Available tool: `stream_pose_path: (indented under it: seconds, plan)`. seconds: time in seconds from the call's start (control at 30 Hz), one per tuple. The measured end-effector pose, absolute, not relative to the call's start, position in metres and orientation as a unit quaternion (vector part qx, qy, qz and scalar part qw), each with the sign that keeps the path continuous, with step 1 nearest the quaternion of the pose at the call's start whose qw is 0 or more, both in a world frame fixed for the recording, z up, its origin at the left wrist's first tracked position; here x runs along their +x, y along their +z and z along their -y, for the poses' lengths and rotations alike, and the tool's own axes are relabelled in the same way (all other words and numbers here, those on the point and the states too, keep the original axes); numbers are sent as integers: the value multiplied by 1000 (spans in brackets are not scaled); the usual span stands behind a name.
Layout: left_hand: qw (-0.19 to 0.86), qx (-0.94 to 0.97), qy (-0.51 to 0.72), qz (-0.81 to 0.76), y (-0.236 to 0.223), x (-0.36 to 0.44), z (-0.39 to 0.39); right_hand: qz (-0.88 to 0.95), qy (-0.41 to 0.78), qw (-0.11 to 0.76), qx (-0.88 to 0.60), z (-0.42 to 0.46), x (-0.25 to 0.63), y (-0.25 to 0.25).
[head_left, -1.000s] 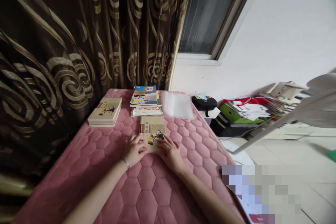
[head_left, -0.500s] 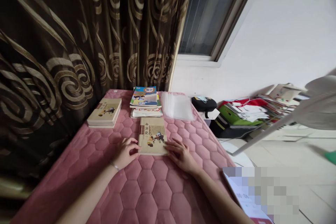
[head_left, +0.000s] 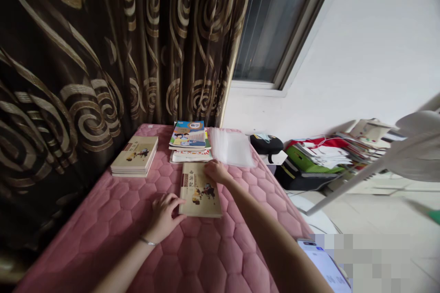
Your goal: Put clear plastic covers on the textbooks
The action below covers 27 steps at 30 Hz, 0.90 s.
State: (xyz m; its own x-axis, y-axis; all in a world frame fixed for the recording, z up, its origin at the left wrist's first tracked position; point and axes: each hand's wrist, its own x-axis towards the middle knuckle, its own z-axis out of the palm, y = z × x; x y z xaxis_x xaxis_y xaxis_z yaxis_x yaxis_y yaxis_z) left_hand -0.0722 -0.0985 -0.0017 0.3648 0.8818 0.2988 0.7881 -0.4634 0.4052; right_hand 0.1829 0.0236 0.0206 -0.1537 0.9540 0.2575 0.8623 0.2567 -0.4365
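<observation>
A beige paperback book [head_left: 201, 197] with Chinese characters and painted figures on its cover lies flat on the pink quilted mattress [head_left: 202, 252]. My left hand [head_left: 165, 214] rests by its lower left edge, thumb and fingers apart, fingertips touching the side. Curled over the book's far right corner is my right hand [head_left: 217, 172], its fingertips partly hidden. Left of these stands a stack of similar beige books [head_left: 134, 155]. Behind the book, a pile of textbooks [head_left: 187, 135] has a blue cover on top. Clear plastic sleeves [head_left: 233, 147] lie beside that pile.
A phone [head_left: 325, 265] lies at the mattress's right edge. Beyond that edge stand a white fan [head_left: 417, 146], a black case [head_left: 266, 143] and heaped papers and bags [head_left: 316, 151]. A dark patterned curtain [head_left: 103, 55] hangs along the left and back.
My right hand has moved from the book's lower right edge to its far right corner. My left hand stays at the left edge. The view has tilted slightly up.
</observation>
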Motion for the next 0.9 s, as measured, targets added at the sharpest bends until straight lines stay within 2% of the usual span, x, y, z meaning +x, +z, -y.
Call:
stream_pose_path:
  seconds: [0.37,0.63,0.9]
  plan:
    - [89,812,226,-531,-4,-75,100,693,188,241,-654,-32,193,16]
    - [70,759,296,-575,-18,-101,69,645,208,255,-690,22,227,15]
    - [50,692,248,-676,-7,-81,10,569,213,328,-724,80,218,-5]
